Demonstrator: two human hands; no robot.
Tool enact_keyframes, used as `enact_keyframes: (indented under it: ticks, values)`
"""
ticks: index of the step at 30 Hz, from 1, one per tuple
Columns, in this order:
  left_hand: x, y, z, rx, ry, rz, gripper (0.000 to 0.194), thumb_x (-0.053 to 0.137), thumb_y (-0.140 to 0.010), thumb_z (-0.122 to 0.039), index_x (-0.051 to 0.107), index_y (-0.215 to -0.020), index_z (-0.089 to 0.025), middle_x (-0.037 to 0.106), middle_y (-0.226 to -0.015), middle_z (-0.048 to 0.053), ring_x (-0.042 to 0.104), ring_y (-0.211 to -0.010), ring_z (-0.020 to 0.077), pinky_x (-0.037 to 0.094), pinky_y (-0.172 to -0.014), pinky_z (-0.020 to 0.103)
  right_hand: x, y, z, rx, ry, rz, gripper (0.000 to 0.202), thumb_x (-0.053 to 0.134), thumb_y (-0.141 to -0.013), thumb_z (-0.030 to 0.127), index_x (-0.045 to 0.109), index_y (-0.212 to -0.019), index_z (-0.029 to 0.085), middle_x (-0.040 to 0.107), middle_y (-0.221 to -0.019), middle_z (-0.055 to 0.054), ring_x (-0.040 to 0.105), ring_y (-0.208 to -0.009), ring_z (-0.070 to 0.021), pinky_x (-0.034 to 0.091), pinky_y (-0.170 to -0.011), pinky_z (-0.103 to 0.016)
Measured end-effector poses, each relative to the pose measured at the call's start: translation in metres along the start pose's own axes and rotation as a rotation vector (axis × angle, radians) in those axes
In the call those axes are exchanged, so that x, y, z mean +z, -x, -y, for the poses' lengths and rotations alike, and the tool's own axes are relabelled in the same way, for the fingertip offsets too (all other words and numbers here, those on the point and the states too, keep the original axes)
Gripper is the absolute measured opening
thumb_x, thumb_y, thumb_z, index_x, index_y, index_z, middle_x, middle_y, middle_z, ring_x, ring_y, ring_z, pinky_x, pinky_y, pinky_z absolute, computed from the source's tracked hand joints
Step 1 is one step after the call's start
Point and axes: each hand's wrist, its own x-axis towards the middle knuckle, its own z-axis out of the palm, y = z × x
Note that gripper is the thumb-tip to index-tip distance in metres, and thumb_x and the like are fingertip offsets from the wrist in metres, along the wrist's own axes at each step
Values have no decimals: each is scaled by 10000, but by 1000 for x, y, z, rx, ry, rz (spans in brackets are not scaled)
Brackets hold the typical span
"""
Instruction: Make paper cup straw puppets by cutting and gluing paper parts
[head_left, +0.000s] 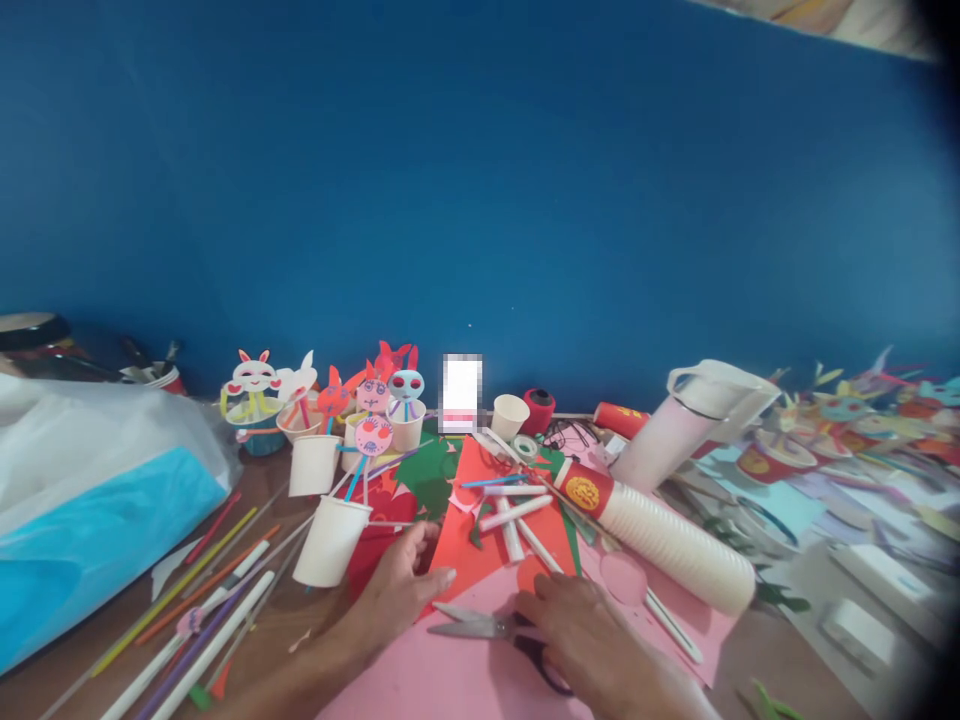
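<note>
My left hand (411,578) rests at the edge of the orange and pink paper, thumb stretched out and apart from the curled fingers, with nothing in it. Beneath my right hand (568,622) lies a pair of scissors (480,626) with dark handles, blades slightly apart and pointing left. The right fingers curl over the handles, partly hiding them. Below both hands spreads a pink sheet (442,680). An orange sheet (469,555) lies just beyond it, with several white marker-like sticks (512,535) on top. A pink paper circle (623,578) is right of my right hand.
White paper cups (330,540) with paper animal faces on sticks stand at the left. A long stack of cups (675,545) lies at the right, before a pitcher (675,415). Coloured sticks (180,580) and a blue-white plastic bag (112,530) are far left. A blue wall (480,200) rises behind.
</note>
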Motion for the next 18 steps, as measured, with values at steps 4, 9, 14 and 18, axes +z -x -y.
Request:
enact_keyframes:
  ticks: [4,9,14,18]
  values:
    - [6,0,1,84,-114,-20,409,533,-699,-166,529,-1108,-159,619,-1094,71,555,-1008,240,424,-876,351,4,2,-2,68,-41,33,299,487,-688,92,573,-920,260,588,-863,-15,528,-775,-187,291,-669,-292]
    - [11,2,7,172,-412,-111,395,489,-733,-231,578,-1113,-173,615,-1104,80,522,-1052,251,386,-925,369,11,3,-3,82,-18,12,257,484,-728,108,576,-929,239,593,-891,-34,533,-808,-200,307,-698,-304]
    - [10,5,13,251,-583,-41,359,405,-798,-227,582,-1109,-193,614,-1101,75,543,-1021,201,406,-905,322,25,4,-10,51,-25,-17,310,500,-718,106,553,-984,258,581,-960,-29,526,-851,-205,319,-724,-308]
    - [9,6,15,244,-620,-45,355,396,-813,-233,583,-1114,-207,608,-1136,57,531,-1062,191,383,-939,311,31,4,-14,61,-23,1,378,502,-688,84,544,-1023,254,568,-1011,-41,513,-876,-217,325,-752,-320]
